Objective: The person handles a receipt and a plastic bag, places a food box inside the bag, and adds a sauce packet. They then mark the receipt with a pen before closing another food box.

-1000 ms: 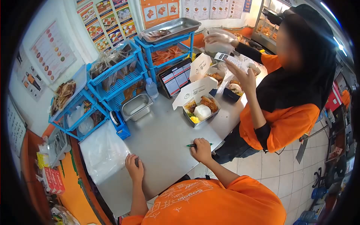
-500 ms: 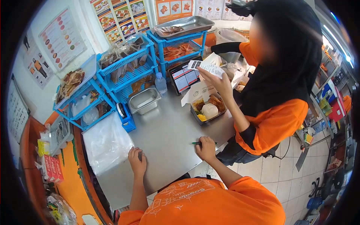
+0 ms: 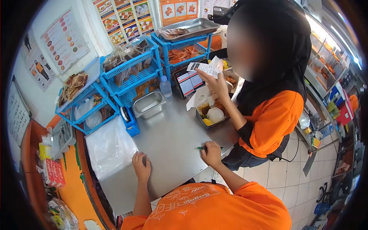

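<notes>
My right hand [image 3: 211, 154] rests on the steel table [image 3: 168, 153] with its fingers closed round a green pen [image 3: 201, 148]. The pen lies nearly level, its end sticking out to the left. My left hand [image 3: 142, 167] lies on the same tabletop with loose fingers and holds nothing. Beside it, to the left, is a stack of clear plastic bags [image 3: 109, 147]. Beyond my right hand stands an open food box [image 3: 214, 122] with a mound of rice [image 3: 215, 114] in it. A co-worker's hand [image 3: 216, 86] holds a printed receipt [image 3: 205, 69] above the box.
A blue tape dispenser [image 3: 130, 122], a steel pan [image 3: 149, 105], a water bottle [image 3: 165, 87] and a tablet [image 3: 188, 81] stand along the back. Blue tiered racks [image 3: 130, 86] hold packaged food. The co-worker [image 3: 268, 111] stands close on the right. A second food box [image 3: 233, 78] sits behind.
The co-worker has leaned forward and to the left, and the receipt has shifted slightly left. Another food box shows more behind. My hands have stayed where they were.
</notes>
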Tool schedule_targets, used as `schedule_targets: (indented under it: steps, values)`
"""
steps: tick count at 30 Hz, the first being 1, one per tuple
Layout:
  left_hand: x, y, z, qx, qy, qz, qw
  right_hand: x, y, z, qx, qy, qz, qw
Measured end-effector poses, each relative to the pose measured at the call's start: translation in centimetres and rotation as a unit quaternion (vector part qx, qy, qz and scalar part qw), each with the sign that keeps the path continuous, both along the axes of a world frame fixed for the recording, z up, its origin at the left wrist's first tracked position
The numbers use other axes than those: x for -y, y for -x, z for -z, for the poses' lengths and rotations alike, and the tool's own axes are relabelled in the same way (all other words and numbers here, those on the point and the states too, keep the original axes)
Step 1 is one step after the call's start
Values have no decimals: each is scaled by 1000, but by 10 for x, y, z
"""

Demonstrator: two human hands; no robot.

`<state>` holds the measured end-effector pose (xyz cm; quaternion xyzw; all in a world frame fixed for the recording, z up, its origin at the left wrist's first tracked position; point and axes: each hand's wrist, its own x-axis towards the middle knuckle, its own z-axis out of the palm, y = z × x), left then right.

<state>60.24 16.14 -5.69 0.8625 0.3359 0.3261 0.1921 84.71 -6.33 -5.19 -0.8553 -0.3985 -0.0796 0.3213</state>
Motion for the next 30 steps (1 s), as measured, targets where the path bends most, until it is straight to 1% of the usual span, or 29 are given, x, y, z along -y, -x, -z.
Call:
schedule_targets:
  steps: [1,5,11,16,23,25,28,29,30]
  values:
    - [0,0,0,3,3,-1,1000,0,0,0,-4,16,-1,1000]
    - [0,0,2,-2,-2,-4,1000,1,-1,2,1,6,-7,1000]
    - [1,0,-1,-14,22,-8,1000,1,-1,1,3,3,-5,1000]
    - [2,0,-4,-18,29,-8,999,0,-1,5,-2,19,2,1000]
    - [-1,1,0,-12,14,-1,1000,3,0,4,-23,31,-2,999]
    - [0,0,-1,-14,16,-10,1000,4,5,2,-119,61,8,991]
    - [-3,1,3,-7,-7,-4,1000,6,1,19,-120,69,-23,990]
    - [-4,1,6,-1,-12,0,1000,6,-3,32,-153,121,-19,981]
    - [-5,1,6,5,-18,1,1000,5,-1,16,-188,143,-13,972]
